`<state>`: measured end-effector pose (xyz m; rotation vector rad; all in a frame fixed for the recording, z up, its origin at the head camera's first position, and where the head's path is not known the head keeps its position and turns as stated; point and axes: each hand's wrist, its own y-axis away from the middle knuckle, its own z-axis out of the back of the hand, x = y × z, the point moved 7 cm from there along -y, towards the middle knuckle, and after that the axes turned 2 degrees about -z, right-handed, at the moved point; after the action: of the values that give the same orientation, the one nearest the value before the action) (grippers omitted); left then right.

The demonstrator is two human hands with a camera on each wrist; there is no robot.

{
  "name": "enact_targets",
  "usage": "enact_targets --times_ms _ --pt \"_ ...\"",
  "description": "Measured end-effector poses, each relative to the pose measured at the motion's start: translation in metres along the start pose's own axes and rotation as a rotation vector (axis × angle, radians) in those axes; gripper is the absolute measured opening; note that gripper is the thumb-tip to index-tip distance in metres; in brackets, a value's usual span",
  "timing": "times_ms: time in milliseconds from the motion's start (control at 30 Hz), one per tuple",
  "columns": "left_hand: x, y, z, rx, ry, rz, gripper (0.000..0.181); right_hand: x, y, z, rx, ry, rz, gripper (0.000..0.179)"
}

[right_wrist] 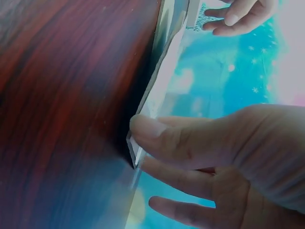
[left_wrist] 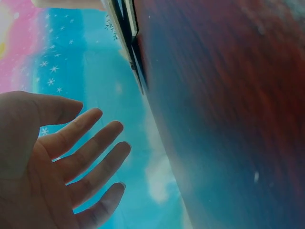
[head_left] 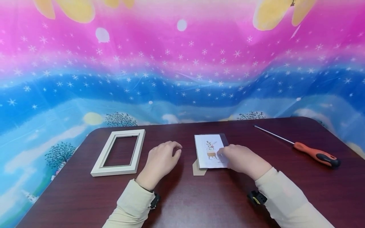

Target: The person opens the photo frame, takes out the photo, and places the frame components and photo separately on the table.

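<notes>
A small picture card (head_left: 203,147) with a printed potted plant lies at the middle of the table. My right hand (head_left: 242,158) pinches its right edge, thumb (right_wrist: 150,128) at the near corner. Behind the card a dark strip of backing (head_left: 224,138) shows along the top right. A beige angled piece (head_left: 199,171) sticks out below the card's lower left; the rest of it is hidden. My left hand (head_left: 162,161) hovers between the card and a white picture frame (head_left: 114,170), holding nothing, fingers spread and slightly bent in the left wrist view.
The white frame lies flat at the left with its opening bare to the tabletop. A screwdriver (head_left: 313,153) with an orange and black handle lies at the right. The dark red wooden table (head_left: 194,202) ends at a printed cloth backdrop (head_left: 182,63).
</notes>
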<state>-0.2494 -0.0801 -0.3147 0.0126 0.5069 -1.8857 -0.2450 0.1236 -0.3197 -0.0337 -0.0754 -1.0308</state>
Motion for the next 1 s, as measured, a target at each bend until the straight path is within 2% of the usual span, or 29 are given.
enact_targets --times_ms 200,300,433,533,600,700,833,1000 --pt "0.0 -0.001 0.0 0.001 -0.005 -0.002 0.015 0.005 0.001 0.003 0.011 -0.004 -0.028 0.025" --pt "0.0 -0.001 0.0 0.004 -0.004 -0.001 0.015 0.015 0.002 0.006 -0.021 -0.017 -0.013 0.03" --pt "0.0 0.001 0.0 0.002 -0.002 0.0 0.015 0.038 0.0 0.012 -0.118 -0.003 0.085 0.028" --pt "0.002 0.002 0.001 -0.004 -0.004 0.005 0.015 0.057 -0.003 0.014 -0.199 0.044 0.176 0.02" --pt "0.002 0.003 0.001 -0.007 -0.004 0.008 0.015 0.066 -0.006 0.015 -0.254 0.082 0.209 0.017" --pt "0.003 0.003 0.002 -0.013 -0.006 0.011 0.014 0.072 -0.013 0.015 -0.296 0.148 0.187 0.015" --pt "0.003 0.002 0.001 0.001 0.0 0.016 0.015 0.07 -0.02 0.009 -0.271 0.217 0.113 0.02" --pt "0.006 0.001 0.0 0.01 -0.009 0.021 0.015 0.073 -0.021 0.002 -0.331 0.227 0.14 0.021"
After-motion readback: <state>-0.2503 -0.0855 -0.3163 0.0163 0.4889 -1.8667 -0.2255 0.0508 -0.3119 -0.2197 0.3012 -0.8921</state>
